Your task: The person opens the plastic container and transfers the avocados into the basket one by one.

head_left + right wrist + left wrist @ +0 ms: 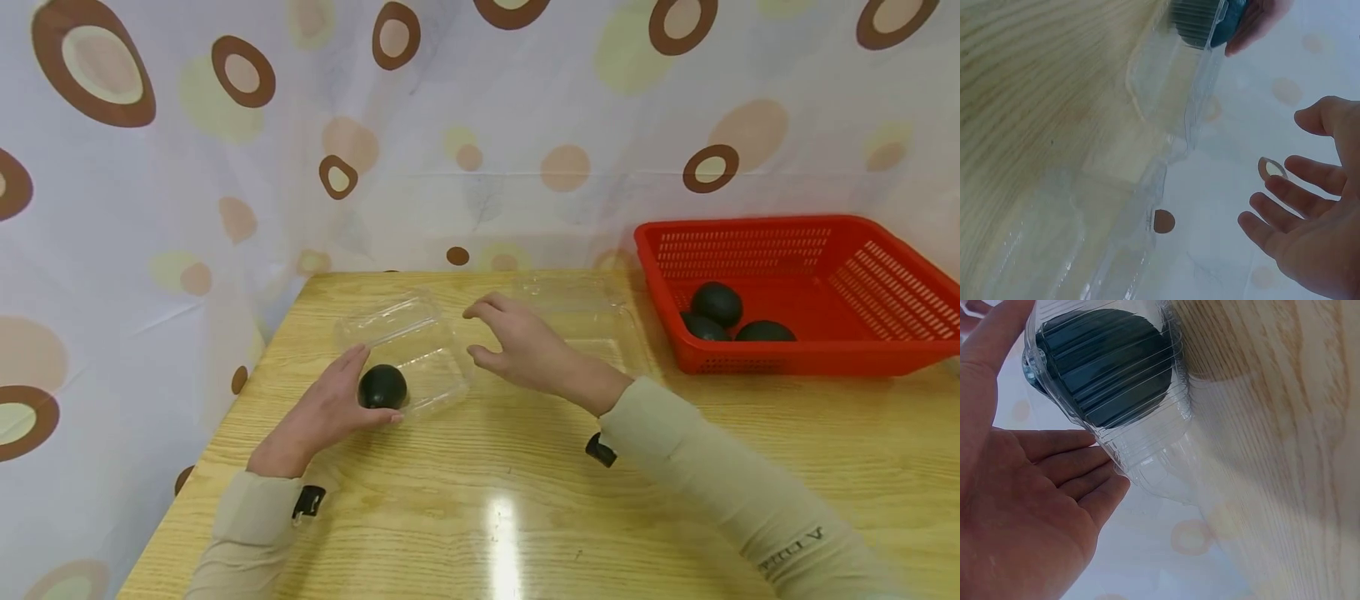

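A dark green, smooth, rounded object (pixel 383 387) lies in the near left part of a clear plastic container (pixel 431 379) on the table. My left hand (pixel 330 408) rests at that container's left corner, thumb along the near side and fingers along the left side. In the left wrist view its fingers (pixel 1063 465) are fairly straight beside the clear wall, with the rounded object (pixel 1110 365) behind the ribbed plastic. My right hand (pixel 525 346), thumb and fingers spread and holding nothing, hovers right of the container. The right wrist view shows its fingers (pixel 1288 203) apart and loosely bent.
Behind the right hand, a second clear plastic container (pixel 600 346) sits on the wooden table (pixel 450 517). A red perforated basket (pixel 810 358) stands at the right with several dark rounded objects (pixel 717 304) in its left end. A patterned curtain (pixel 480 108) hangs along the back and left.
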The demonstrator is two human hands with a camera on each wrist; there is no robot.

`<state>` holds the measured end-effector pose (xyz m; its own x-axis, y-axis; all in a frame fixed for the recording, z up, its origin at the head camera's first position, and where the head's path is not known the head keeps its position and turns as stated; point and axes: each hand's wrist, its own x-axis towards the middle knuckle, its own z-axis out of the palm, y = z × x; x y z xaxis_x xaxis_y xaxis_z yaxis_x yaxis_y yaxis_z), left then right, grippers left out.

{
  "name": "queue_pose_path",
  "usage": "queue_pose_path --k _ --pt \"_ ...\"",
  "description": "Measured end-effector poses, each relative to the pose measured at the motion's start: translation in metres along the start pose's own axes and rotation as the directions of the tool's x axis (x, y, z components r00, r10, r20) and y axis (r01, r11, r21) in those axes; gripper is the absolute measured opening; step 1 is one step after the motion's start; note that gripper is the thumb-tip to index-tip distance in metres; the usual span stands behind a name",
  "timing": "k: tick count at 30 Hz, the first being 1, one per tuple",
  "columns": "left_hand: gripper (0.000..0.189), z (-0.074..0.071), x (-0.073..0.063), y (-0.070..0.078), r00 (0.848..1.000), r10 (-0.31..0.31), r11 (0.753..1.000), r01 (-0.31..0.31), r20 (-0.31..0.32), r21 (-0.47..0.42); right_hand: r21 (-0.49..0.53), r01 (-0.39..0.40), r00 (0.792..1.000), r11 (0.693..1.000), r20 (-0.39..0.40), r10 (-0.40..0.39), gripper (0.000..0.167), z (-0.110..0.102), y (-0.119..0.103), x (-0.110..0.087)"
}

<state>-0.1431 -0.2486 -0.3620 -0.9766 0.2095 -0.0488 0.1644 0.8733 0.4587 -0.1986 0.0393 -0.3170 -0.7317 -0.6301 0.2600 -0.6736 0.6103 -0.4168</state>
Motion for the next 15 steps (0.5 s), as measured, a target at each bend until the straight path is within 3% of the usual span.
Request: queue_pose_path --k 15 --pt "0.112 0.000 0.000 -0.001 1.000 0.018 1.000 -0.017 -0.021 0.024 0.101 -0.006 0.994 0.995 0.106 -0.005 0.042 0.050 -0.029 0.026"
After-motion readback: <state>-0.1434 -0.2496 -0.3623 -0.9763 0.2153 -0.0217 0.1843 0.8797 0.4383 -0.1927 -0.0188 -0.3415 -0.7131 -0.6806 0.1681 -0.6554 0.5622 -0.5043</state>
